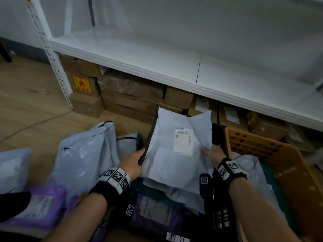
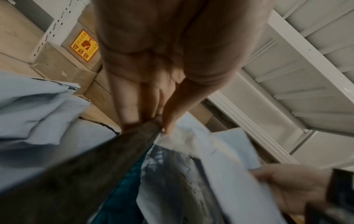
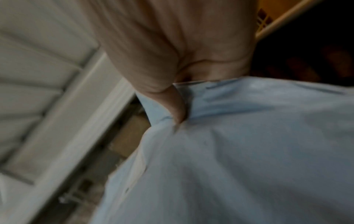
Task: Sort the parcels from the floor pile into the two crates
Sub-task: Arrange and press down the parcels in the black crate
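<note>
Fingers [image 1: 139, 154] of the left hand [image 1: 133, 163] curl over the dark rim of the black crate [image 1: 148, 137], the thumb against the near left edge of a pale blue parcel [image 1: 171, 154], while the right hand [image 1: 212, 154] grips the parcel's right edge; seen from the head camera, the parcel with its white shipping label [image 1: 183, 141] lies tilted across the top of the black crate, over other bags inside, among them a purple parcel [image 1: 155, 212]. An orange crate [image 1: 272, 154] stands just to the right, holding more pale blue bags. On the wooden floor [image 1: 31, 105] to the left lies the pile: grey-blue parcels [image 1: 82, 158] and a purple bag [image 1: 40, 206]. Cardboard boxes [image 1: 129, 95] are stacked beneath a white shelf [image 1: 157, 55], one bearing a yellow fragile sticker [image 1: 81, 84]. From the left wrist, the fingers [image 2: 130, 98] press down onto the crate's dark rim [image 2: 95, 166] with the thumb [image 2: 176, 106] touching the crumpled corner of the pale blue parcel [image 2: 220, 151]; the right hand [image 2: 291, 186] shows at the far edge, holding the same parcel, and the yellow sticker [image 2: 84, 45] shows on a box behind. From the right wrist, blurred, the thumb [image 3: 172, 103] digs into a fold of the pale blue parcel [image 3: 239, 151], pinching it; the other fingers are hidden beneath, and a strip of the orange crate [image 3: 277, 22] shows above.
</note>
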A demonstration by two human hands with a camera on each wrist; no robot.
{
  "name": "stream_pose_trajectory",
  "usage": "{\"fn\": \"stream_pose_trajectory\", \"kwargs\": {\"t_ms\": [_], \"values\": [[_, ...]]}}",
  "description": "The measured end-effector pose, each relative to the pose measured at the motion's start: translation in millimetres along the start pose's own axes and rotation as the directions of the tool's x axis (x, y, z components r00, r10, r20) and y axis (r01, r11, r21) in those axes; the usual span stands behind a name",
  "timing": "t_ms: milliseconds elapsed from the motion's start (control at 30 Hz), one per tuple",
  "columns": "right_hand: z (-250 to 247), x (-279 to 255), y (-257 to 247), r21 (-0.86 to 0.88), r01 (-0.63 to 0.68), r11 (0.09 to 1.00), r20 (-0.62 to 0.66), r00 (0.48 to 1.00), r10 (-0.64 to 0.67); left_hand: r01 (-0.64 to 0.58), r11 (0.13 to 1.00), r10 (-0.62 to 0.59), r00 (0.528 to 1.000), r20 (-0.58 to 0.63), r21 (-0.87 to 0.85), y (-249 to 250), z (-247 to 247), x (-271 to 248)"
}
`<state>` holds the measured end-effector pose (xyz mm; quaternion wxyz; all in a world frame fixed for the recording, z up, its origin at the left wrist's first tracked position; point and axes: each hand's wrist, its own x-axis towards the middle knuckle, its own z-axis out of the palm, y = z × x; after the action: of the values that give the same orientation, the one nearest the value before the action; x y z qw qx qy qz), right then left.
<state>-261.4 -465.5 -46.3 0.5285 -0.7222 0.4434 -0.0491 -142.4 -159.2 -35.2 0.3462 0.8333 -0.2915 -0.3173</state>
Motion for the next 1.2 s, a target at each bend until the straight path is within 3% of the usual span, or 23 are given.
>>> {"fn": "stream_pose_trajectory", "kwargs": {"t_ms": [100,133,167,233,300,367,400,467,533,600,733,800,900,1033,1133,1200], "values": [[23.3,7.1,11.8,-0.424,-0.173,0.889,-0.054,0.985,0.166,-0.001,0.992,0.009,0.998,-0.063,0.126,13.0,-0.5,-1.0],[29.3,5.7,9.7,-0.513,-0.176,0.84,-0.089,0.984,0.151,0.005,0.982,0.013,0.995,-0.096,0.187,20.1,1.9,-2.2],[34.5,4.7,7.9,-0.596,-0.124,0.793,-0.092,0.992,0.086,0.01,0.971,0.021,0.992,-0.126,0.239,28.3,6.5,-3.0],[45.5,7.0,5.4,-0.733,0.083,0.675,0.032,0.996,-0.087,-0.026,0.955,0.072,0.986,-0.148,0.294,46.6,25.0,-2.0],[58.7,9.8,5.0,-0.764,0.283,0.581,0.236,0.959,-0.157,-0.046,0.953,0.06,0.997,-0.039,0.3,64.2,53.5,6.1],[72.4,16.2,9.9,-0.764,0.356,0.538,0.356,0.928,-0.109,0.026,0.92,-0.072,0.992,0.104,0.391,73.4,85.1,24.3],[77.5,20.7,13.5,-0.778,0.365,0.511,0.377,0.922,-0.084,0.074,0.892,-0.14,0.983,0.117,0.446,73.3,97.6,36.2],[83.5,31.4,19.3,-0.821,0.372,0.433,0.391,0.919,-0.048,0.216,0.857,-0.28,0.958,0.07,0.468,63.7,113.1,59.0],[84.9,43.8,21.0,-0.853,0.404,0.329,0.431,0.902,0.011,0.389,0.835,-0.444,0.894,0.057,0.39,43.6,121.6,72.4],[87.1,55.1,21.9,-0.862,0.432,0.264,0.462,0.885,0.058,0.486,0.803,-0.537,0.841,0.065,0.345,20.7,132.8,82.8],[102.9,80.9,30.9,-0.868,0.399,0.296,0.45,0.884,0.126,0.572,0.766,-0.593,0.805,-0.022,0.294,1.4,150.5,102.9],[110.2,89.1,37.6,-0.871,0.366,0.328,0.431,0.889,0.154,0.606,0.756,-0.625,0.781,-0.003,0.248,-0.9,154.8,114.6],[114.9,97.9,47.7,-0.865,0.364,0.346,0.436,0.886,0.157,0.592,0.73,-0.644,0.763,0.054,0.342,-3.5,158.8,129.9],[116.8,101.6,50.4,-0.859,0.37,0.353,0.451,0.875,0.179,0.616,0.717,-0.662,0.748,0.04,0.326,-8.6,166.0,135.8],[115.9,99.4,51.5,-0.841,0.382,0.382,0.464,0.873,0.148,0.597,0.732,-0.638,0.77,0.021,0.327,-8.7,163.5,134.7],[114.6,95.9,51.5,-0.82,0.377,0.429,0.443,0.894,0.062,0.565,0.738,-0.617,0.787,0.03,0.369,-7.0,161.7,135.4]]}}
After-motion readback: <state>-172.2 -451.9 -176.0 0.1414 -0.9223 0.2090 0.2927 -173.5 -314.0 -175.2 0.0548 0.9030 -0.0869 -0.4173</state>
